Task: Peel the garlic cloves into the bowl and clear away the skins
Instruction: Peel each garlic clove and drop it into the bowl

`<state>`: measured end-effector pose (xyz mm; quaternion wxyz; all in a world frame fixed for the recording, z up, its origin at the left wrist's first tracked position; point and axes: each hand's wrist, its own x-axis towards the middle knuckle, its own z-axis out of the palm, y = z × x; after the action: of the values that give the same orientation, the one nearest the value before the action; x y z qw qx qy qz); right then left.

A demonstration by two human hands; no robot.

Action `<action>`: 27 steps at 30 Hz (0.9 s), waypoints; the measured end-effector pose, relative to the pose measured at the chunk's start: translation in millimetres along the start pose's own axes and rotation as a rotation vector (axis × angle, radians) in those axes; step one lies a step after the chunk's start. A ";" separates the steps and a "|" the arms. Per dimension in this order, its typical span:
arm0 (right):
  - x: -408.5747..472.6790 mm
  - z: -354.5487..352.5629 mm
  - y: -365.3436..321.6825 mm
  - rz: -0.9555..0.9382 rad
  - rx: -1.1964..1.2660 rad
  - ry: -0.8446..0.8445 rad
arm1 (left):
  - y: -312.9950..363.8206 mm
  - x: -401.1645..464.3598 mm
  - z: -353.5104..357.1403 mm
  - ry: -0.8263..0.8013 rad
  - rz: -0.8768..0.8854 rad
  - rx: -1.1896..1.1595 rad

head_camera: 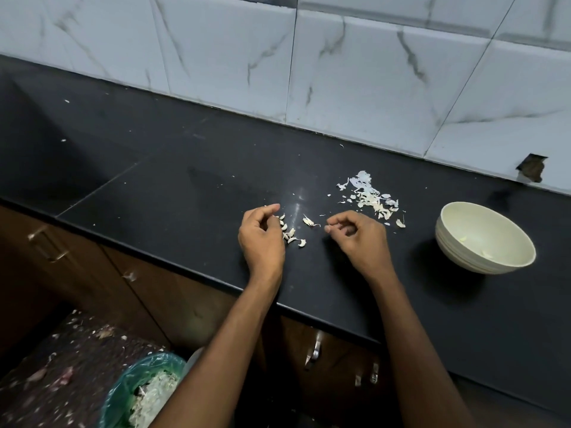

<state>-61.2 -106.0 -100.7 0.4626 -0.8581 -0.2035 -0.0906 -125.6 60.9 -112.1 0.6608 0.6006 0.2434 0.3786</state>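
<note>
Single head-worn wide-angle view, looking forward and steeply down from above the near edge of the bench (pixel 185 186); the tiled wall (pixel 370 72) closes the top of the frame, tilted by the lens; both forearms enter from the bottom edge; the floor (pixel 46 381) and a lined bin (pixel 123 393) lie close below at lower left; no second view.

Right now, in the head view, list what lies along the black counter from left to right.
left hand → unpeeled garlic cloves → single clove → right hand → bowl. The heap of skins lies farther back, overlapping the right hand's span, so it has no clear place in the order.
</note>
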 end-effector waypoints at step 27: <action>-23.5 -12.5 1.4 -0.048 -0.186 -0.124 | 8.4 -14.3 5.7 -0.268 0.341 0.257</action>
<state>-81.3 -123.3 -102.9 0.3650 -0.8962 -0.2430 -0.0670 -131.5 46.0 -104.8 0.5319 0.7570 0.0949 0.3674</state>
